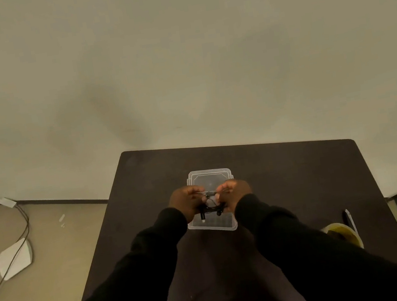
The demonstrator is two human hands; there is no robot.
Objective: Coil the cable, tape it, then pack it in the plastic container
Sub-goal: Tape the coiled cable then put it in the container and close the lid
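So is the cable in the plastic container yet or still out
Out. The coiled black cable is held between the left hand and right hand, above the open clear container.

Both arms extend forward in black sleeves (pixel 156 250), converging toward the centre. The left hand (pixel 186 202) and right hand (pixel 234 192) are level and close together, fingers curled inward (thumbs uppermost), each pinching the cable (pixel 211 204) between them.

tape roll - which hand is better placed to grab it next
Right. The tape roll lies on the table beside the right sleeve, far from the left hand. Both the left and the right hand grip the cable, so the left must hold it alone.
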